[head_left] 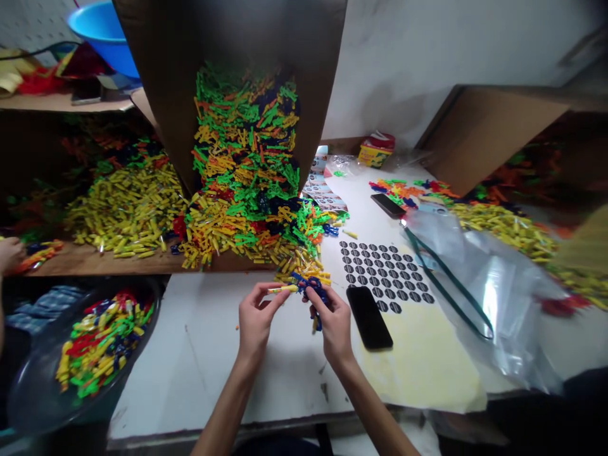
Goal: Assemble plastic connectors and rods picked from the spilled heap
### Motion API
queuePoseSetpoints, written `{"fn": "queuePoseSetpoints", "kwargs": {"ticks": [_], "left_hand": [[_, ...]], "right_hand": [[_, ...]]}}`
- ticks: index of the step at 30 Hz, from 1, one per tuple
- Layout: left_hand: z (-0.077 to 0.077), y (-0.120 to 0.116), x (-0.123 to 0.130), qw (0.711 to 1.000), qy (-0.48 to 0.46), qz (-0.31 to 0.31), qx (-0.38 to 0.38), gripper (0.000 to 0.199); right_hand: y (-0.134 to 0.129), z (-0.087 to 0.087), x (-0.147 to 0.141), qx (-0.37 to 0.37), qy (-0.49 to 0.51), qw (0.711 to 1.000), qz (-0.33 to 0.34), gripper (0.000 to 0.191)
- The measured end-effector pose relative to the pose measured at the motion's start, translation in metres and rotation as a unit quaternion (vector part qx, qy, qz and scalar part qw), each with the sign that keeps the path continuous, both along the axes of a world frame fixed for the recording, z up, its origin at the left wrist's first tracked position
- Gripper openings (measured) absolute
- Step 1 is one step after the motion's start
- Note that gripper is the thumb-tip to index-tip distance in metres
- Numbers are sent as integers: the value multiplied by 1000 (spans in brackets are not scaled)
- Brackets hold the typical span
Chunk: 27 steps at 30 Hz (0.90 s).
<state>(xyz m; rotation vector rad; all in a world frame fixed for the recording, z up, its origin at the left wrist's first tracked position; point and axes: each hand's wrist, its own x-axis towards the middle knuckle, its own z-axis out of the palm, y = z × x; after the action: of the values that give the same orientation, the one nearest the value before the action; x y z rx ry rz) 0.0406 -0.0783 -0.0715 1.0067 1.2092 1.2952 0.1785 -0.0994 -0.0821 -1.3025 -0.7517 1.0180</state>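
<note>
My left hand (256,316) pinches a small yellow tube (282,289) between thumb and fingers, above the white table. Close beside it, my right hand (335,320) is closed on dark blue plastic pieces (313,291). The tube's right end meets the blue pieces; whether the two are joined cannot be made out. Just behind both hands lies a spilled heap of yellow tubes and green, orange and blue plastic pieces (256,209), coming out of a tall cardboard box (166,76).
A black phone (370,318) lies right of my right hand, by a sheet of round black stickers (380,272). Clear plastic bags (503,297) cover the right side. At lower left sits a dark basin (28,386) of mixed pieces. Another person's hand (10,254) is far left.
</note>
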Motion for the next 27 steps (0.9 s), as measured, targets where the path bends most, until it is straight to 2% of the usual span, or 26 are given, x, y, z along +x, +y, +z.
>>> {"fn": "queuePoseSetpoints", "kwargs": {"ticks": [5, 10, 17, 20, 23, 27], "left_hand": [[0, -4, -3, 999, 27, 7, 28, 27], [2, -6, -5, 990, 102, 2, 101, 22], [0, -16, 3, 973, 150, 53, 170, 15], [-2, -16, 2, 974, 147, 44, 169, 15], [-2, -12, -3, 981, 128, 21, 145, 17], [0, -5, -17, 997, 47, -51, 46, 25]], "right_hand": [[-6, 8, -4, 2, -46, 999, 5, 33], [-9, 11, -5, 0, -81, 997, 12, 31], [-13, 8, -12, 9, -99, 995, -25, 33], [-16, 7, -12, 5, -94, 995, -24, 34], [-17, 7, -7, 9, -95, 995, 6, 30], [-17, 9, 6, 12, -63, 995, 81, 28]]}}
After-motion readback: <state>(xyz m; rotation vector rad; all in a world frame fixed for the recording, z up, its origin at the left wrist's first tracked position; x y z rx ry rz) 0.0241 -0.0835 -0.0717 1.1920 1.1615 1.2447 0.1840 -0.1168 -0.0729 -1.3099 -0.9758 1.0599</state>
